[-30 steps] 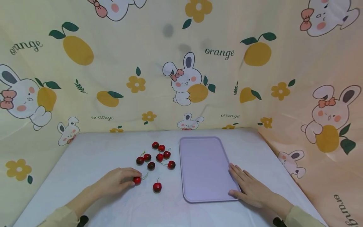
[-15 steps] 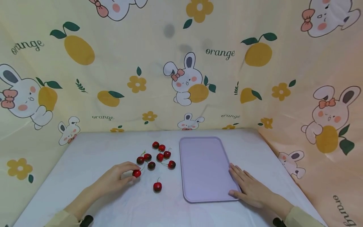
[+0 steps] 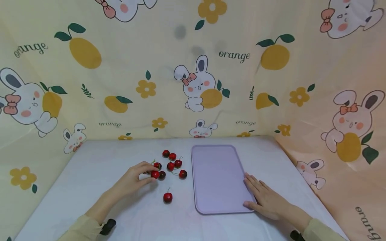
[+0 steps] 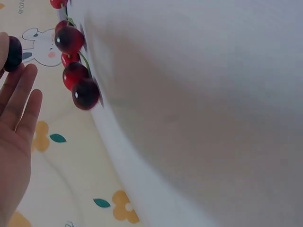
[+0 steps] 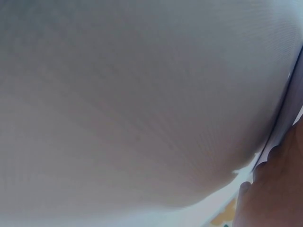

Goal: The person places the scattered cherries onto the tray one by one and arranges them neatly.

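your right hand (image 3: pixel 265 199) lies nearest you, flat on the white table (image 3: pixel 90 174) with its fingers straight and spread. the fingertips rest on the right rim of the lilac tray (image 3: pixel 217 177) and the thumb touches its near right corner; it holds nothing. from your right wrist view you see only the table surface, a thin strip of the tray's edge and part of that hand (image 5: pixel 279 189) in the lower right corner.

a little farther out, a lone cherry (image 3: pixel 167 197) sits by itself on the table, left of the tray's near end and apart from the rest.

your left hand (image 3: pixel 135 179) reaches forward on the left side, past that lone cherry. its thumb and fingertips are curled in and pinch one bright red cherry (image 3: pixel 155 174), held right at the near edge of the cherry cluster (image 3: pixel 172 164). the pinched cherry sits just beside a darker cherry (image 3: pixel 162 174) of the cluster; you cannot tell whether they touch. in your left wrist view the hand (image 4: pixel 14 142) shows along the left edge with the cherry (image 4: pixel 13 53) at its fingertips, and several cherries of the cluster (image 4: pixel 75 75) are lined up close by on the table's edge.

the cluster lies on the table just left of the tray's far half, stems pointing various ways. the tray has nothing on it.

behind the table stands a yellow backdrop (image 3: pixel 193 67) printed with rabbits, oranges and flowers, wrapping round both sides.
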`<state>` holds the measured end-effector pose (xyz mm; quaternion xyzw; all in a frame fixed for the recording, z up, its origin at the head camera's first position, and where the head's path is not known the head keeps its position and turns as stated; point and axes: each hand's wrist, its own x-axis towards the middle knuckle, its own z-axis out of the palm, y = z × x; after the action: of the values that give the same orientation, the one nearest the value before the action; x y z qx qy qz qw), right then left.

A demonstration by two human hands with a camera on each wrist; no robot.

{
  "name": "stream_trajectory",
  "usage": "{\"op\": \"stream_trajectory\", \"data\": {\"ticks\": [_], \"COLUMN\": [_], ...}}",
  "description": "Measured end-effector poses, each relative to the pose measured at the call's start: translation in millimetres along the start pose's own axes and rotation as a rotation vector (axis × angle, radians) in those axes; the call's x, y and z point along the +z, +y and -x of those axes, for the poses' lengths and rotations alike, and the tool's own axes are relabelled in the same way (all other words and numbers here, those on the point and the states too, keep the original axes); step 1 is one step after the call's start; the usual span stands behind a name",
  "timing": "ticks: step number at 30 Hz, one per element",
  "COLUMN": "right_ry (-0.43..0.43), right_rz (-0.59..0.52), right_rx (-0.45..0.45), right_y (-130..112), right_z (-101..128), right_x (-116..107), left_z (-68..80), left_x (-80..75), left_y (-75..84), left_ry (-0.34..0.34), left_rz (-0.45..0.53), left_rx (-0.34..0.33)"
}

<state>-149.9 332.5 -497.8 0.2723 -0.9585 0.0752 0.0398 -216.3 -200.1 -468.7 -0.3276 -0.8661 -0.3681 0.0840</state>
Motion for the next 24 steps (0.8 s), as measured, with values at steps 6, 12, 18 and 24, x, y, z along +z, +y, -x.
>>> {"op": "stream_trajectory", "data": {"ticks": [6, 12, 18, 24], "right_ry": [0.003, 0.014, -0.008, -0.024], "right_rz": [0.013, 0.006, -0.004, 0.011], "right_rx": [-0.006, -0.009, 0.012, 0.017], "right_y": [2.2, 3.3, 2.8, 3.0], "right_z": [-0.5, -1.5, -0.6, -0.1], "right_x": [-1.0, 0.5, 0.3, -0.2], "left_z": [-24.8, -50.5, -74.2, -97.0], "left_x": [10.2, 21.7, 35.5, 45.8], "left_y": [8.9, 13.7, 12.3, 14.5], "left_ry": [0.014, 0.020, 0.039, -0.002], "left_rz": [0.036, 0.038, 0.046, 0.039], "left_rx": [-0.072, -0.093, -0.012, -0.036]}}
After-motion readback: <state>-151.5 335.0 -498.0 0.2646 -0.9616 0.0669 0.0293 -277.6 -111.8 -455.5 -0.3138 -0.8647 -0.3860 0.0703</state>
